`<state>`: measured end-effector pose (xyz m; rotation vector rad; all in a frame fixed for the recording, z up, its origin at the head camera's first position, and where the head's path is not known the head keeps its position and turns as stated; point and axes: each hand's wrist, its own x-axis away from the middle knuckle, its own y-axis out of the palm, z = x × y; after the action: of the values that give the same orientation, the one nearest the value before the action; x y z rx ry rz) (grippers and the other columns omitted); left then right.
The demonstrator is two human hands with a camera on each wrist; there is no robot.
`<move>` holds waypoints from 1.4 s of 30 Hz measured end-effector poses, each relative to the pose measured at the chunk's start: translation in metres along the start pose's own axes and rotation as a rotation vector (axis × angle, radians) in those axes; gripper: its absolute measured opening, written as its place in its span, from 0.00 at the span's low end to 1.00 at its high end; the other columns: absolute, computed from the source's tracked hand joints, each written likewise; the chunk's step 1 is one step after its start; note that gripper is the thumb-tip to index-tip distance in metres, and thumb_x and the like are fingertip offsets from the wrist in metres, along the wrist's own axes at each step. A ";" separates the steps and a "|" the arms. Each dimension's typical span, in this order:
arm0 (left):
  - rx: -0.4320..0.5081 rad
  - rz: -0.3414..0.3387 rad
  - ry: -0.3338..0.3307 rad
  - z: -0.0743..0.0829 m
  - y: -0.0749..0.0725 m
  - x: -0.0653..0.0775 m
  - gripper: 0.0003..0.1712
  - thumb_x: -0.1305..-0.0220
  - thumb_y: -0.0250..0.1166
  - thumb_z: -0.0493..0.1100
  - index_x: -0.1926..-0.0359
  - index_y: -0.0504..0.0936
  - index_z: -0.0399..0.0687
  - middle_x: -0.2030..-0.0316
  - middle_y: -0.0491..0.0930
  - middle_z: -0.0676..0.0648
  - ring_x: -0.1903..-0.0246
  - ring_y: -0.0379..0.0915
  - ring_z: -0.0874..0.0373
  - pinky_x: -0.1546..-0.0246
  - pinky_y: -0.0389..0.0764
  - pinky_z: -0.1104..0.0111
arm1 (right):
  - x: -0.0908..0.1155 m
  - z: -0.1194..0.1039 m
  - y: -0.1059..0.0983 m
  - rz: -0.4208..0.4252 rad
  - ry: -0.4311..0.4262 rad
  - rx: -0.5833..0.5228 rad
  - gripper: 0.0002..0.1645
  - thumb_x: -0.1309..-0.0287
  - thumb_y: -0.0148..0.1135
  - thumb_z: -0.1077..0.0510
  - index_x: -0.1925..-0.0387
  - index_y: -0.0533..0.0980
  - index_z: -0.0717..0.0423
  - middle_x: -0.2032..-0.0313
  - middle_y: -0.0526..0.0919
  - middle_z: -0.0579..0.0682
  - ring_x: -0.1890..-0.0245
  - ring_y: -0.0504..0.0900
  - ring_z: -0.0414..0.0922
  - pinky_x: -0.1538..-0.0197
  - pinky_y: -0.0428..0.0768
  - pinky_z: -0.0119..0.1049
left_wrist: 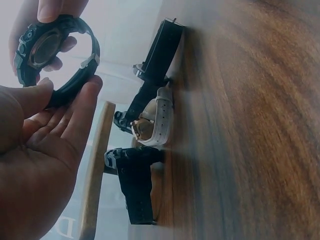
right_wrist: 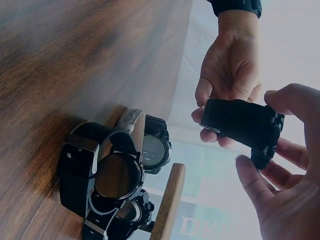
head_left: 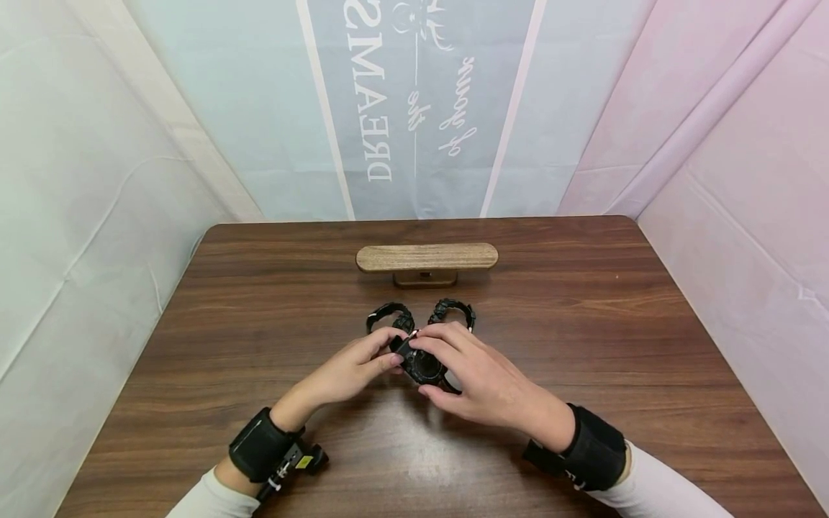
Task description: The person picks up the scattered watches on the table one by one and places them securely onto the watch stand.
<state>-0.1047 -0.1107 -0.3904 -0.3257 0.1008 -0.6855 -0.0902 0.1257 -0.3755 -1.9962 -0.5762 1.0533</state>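
Both hands hold one black sports watch (head_left: pixel 424 365) just above the table in the head view. Its strap is closed into a loop, as the left wrist view shows. My left hand (head_left: pixel 352 368) pinches the strap (right_wrist: pixel 235 117) between thumb and fingers. From the other side, my right hand (head_left: pixel 476 374) grips the watch case by its edges. Behind the hands stand more watches: a black watch (left_wrist: pixel 135 187), another black watch (left_wrist: pixel 162 52) and a white-strapped watch (left_wrist: pixel 162 117) between them. In the head view the hands mostly hide the white one.
A wooden stand (head_left: pixel 427 257) with a rounded horizontal bar is behind the watches, towards the table's far edge. The brown wooden table (head_left: pixel 285 288) is enclosed by pale cloth walls (head_left: pixel 745 201). Black bands (head_left: pixel 592 446) wrap both wrists.
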 end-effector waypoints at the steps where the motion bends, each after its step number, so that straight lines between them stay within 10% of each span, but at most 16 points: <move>1: -0.011 0.002 0.001 -0.004 0.000 -0.001 0.17 0.32 0.51 0.39 0.43 0.67 0.46 0.50 0.77 0.45 0.57 0.77 0.55 0.55 0.77 0.51 | 0.000 0.000 0.000 0.004 0.000 0.001 0.32 0.49 0.63 0.48 0.41 0.68 0.51 0.44 0.71 0.48 0.44 0.67 0.39 0.47 0.74 0.37; 8: -0.159 0.033 0.035 -0.018 -0.002 -0.006 0.19 0.32 0.53 0.50 0.42 0.68 0.62 0.58 0.77 0.56 0.62 0.75 0.56 0.63 0.78 0.61 | 0.001 0.001 0.000 0.029 0.017 0.025 0.31 0.49 0.63 0.49 0.42 0.70 0.50 0.45 0.71 0.47 0.46 0.68 0.39 0.49 0.76 0.36; 19: -0.388 0.197 0.189 -0.008 -0.028 -0.016 0.24 0.38 0.59 0.40 0.41 0.68 0.54 0.53 0.76 0.51 0.57 0.73 0.58 0.58 0.78 0.63 | 0.001 0.005 -0.009 0.065 0.056 0.053 0.32 0.50 0.64 0.50 0.42 0.69 0.50 0.46 0.71 0.46 0.45 0.67 0.38 0.51 0.76 0.34; 42: -0.663 0.336 0.167 -0.019 -0.068 -0.040 0.23 0.39 0.60 0.45 0.43 0.70 0.45 0.49 0.72 0.45 0.47 0.63 0.54 0.48 0.71 0.58 | 0.008 0.020 -0.017 0.089 0.136 0.119 0.31 0.50 0.63 0.48 0.44 0.71 0.51 0.47 0.72 0.45 0.47 0.68 0.37 0.50 0.76 0.37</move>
<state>-0.1804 -0.1396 -0.3867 -0.8654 0.5360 -0.3260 -0.1030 0.1495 -0.3722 -1.9852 -0.3469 0.9726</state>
